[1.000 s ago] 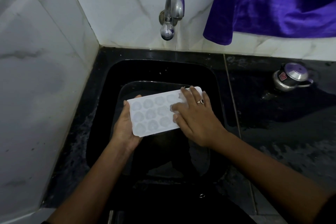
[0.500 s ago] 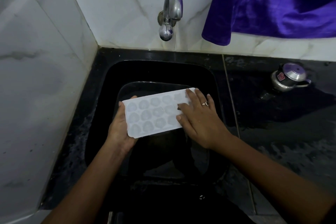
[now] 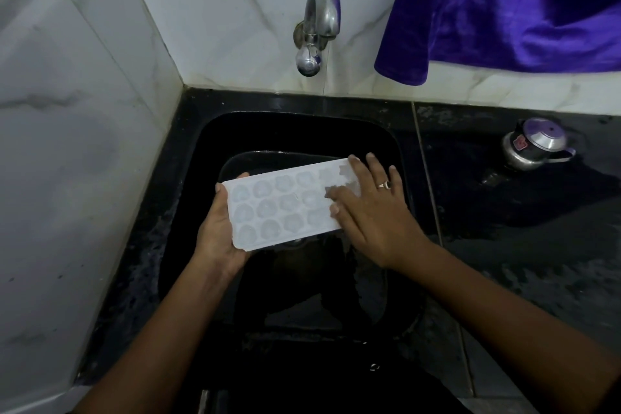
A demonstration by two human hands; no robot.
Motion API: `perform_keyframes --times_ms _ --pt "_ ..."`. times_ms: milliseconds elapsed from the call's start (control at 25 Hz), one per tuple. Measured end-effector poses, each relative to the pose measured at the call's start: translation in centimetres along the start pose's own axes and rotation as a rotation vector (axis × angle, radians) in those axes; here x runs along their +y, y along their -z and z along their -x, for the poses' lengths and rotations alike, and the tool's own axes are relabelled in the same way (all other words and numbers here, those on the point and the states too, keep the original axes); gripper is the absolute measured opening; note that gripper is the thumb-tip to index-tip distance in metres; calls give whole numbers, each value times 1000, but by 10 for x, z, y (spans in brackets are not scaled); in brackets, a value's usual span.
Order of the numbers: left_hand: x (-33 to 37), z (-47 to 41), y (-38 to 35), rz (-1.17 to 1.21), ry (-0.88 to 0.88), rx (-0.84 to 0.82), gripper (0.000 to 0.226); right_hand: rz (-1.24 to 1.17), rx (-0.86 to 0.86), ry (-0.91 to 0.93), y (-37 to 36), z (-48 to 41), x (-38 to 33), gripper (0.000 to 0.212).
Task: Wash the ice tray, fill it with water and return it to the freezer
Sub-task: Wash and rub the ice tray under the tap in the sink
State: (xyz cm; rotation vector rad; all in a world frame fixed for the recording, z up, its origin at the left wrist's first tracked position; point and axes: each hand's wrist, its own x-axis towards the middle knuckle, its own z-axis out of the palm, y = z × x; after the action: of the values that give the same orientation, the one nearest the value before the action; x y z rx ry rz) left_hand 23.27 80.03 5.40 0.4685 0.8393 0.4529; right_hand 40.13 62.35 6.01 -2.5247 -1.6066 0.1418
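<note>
Two hands on tray | left hand (image 3: 218, 232) grips the left end of the white ice tray (image 3: 282, 208), likely bracing it for rubbing | right hand (image 3: 373, 212) presses flat, fingers straight, on right end | tray over black sink (image 3: 208, 151), runoff contained | tap (image 3: 317, 27) shows no stream

Dim overall, pale wall tiles (image 3: 84, 144) brightest, black sink (image 3: 302, 131) nearly featureless, edges bowed by wide-angle lens.
</note>
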Motion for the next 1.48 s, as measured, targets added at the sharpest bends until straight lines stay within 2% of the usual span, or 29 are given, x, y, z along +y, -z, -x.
perform_keyframes --times_ms 160,240,360,480,600,680,760,880,960,1080,1280,1360,1480 --pt "2 2 0 0 -27 3 52 31 -10 39 -3 1 -10 62" --pt "5 3 3 -3 -19 10 52 50 -3 58 -1 2 -6 60" --pt "-2 5 3 -30 -2 -2 52 19 -7 -12 3 -3 -8 57" --pt "1 5 5 -10 -17 -3 51 59 -23 51 -3 6 -11 63" --pt "2 7 8 -24 -6 3 52 32 2 19 3 4 -6 54" --pt "-2 8 8 -32 -4 -17 52 11 -3 -14 3 3 -14 58" --pt "1 7 12 -26 -17 -25 54 32 -16 30 -2 9 -19 63" --pt "3 8 18 -35 -16 -27 55 33 11 18 1 10 -13 55" --pt "-2 9 19 -47 -15 -37 54 7 18 -25 2 7 -22 57" --pt "4 12 23 -14 -31 -23 53 57 -12 37 -6 16 -28 62" --pt "4 19 25 -20 -24 -46 52 41 22 -34 3 10 -39 56" --pt "12 21 28 -6 -34 -50 50 57 -4 4 -3 15 -49 61" --pt "24 26 39 -31 -31 -57 52 46 22 -3 3 16 -51 53"
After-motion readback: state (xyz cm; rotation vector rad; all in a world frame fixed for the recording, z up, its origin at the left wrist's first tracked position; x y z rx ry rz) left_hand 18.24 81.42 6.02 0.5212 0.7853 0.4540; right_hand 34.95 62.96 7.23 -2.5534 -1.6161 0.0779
